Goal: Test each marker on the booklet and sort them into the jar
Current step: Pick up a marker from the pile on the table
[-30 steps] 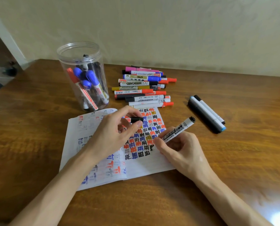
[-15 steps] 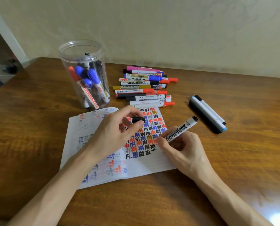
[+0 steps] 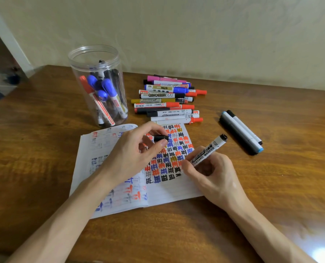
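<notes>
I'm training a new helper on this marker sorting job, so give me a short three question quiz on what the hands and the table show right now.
1. Multiple choice: what does the left hand pinch? A) a black cap B) a coin C) a spoon
2. True or false: the jar has nothing inside it.
3. Fill the gap: the right hand holds a marker over the open ____.

Key: 1 A; 2 false, several markers stand in it; 3 booklet.
</notes>
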A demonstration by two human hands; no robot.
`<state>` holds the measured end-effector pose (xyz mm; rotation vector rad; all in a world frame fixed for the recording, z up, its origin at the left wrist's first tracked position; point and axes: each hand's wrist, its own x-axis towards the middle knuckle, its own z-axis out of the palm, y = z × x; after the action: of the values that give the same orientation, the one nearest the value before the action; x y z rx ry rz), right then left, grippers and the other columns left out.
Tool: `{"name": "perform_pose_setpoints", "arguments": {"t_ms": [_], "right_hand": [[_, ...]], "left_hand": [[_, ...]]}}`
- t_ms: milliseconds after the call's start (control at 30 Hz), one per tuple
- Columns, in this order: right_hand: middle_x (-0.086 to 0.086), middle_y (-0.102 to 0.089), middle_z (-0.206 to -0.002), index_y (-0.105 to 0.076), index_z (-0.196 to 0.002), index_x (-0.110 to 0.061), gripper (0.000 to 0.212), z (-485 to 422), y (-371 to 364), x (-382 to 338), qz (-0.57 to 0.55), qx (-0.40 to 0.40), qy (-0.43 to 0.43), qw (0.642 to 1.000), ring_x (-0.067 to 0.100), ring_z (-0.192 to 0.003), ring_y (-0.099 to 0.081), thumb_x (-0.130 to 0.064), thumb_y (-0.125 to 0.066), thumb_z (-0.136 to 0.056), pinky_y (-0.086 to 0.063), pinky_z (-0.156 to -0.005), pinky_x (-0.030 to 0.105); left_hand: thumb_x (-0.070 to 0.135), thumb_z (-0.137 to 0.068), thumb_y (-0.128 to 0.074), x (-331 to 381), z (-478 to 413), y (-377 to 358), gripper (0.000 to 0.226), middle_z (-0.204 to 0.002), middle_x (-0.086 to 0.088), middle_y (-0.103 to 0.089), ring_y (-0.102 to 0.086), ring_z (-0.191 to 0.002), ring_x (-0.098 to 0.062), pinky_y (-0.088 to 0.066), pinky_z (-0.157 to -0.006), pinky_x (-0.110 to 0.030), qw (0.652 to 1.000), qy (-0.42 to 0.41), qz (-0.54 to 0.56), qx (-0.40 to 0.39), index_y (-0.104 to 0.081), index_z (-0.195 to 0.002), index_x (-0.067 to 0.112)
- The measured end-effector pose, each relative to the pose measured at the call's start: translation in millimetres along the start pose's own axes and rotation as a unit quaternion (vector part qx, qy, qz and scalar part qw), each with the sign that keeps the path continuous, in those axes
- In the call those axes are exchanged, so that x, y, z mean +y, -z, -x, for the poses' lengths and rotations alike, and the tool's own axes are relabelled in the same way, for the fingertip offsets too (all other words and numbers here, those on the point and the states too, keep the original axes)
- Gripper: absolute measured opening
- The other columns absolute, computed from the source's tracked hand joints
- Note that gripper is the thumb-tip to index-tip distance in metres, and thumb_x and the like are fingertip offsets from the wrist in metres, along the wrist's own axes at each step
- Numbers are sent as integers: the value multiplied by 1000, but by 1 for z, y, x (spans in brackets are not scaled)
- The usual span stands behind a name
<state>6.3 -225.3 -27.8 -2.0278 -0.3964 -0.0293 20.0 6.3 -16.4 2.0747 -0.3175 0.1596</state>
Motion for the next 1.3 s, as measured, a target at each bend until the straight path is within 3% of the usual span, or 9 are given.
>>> {"name": "perform_pose_setpoints", "arguments": {"t_ms": [100,367,567,800,1167,1300], "right_hand": [[-22,-67,-67,-70,-79,-16,16,-1,0,1,-14,-2,8,1000,4,-53,-54,-18,-74,-94,-37,-51,11],[-16,-71,-73,-70,-81,-21,14,1,-2,-1,-9,-20,14,1000,4,-55,-57,-25,-75,-93,-38,-51,11],[-10,-69,-72,-68,-80,-21,15,1,-1,1,-3,5,6,1000,5,-55,-54,-28,-73,-92,-39,-51,16],[-11,-76,-82,-71,-83,-16,15,-2,-2,1,-38,-6,-3,999,10,-70,-72,-26,-74,-95,-51,-59,19],[-22,-69,-69,-69,-79,-21,16,0,-3,-1,-3,-10,-7,1000,3,-52,-56,-25,-74,-93,-37,-50,10],[-17,-72,-72,-69,-79,-17,17,-1,-1,-1,-28,-5,-10,1000,3,-56,-62,-21,-73,-95,-41,-51,11]], "left_hand": [[41,-96,-65,1,0,0,16,-113,21,-69,-71,-99,-8,-63,-69,-39,1000,-2,-3,2,-61,-112,42],[43,-96,-63,1,0,1,17,-113,24,-67,-71,-99,-9,-62,-67,-40,1000,-11,-10,8,-61,-112,43],[37,-98,-66,0,1,1,18,-113,20,-68,-71,-99,-12,-61,-68,-44,1000,-5,-8,10,-64,-116,34],[34,-98,-67,2,1,1,19,-112,20,-69,-71,-96,-11,-60,-65,-43,1000,-4,-13,13,-65,-117,30],[33,-98,-66,1,1,1,20,-112,19,-69,-71,-96,-11,-60,-66,-40,1000,-12,-20,12,-64,-117,29],[35,-98,-66,1,1,2,20,-113,19,-69,-71,-96,-12,-59,-66,-41,1000,-13,-20,13,-64,-117,30]]}}
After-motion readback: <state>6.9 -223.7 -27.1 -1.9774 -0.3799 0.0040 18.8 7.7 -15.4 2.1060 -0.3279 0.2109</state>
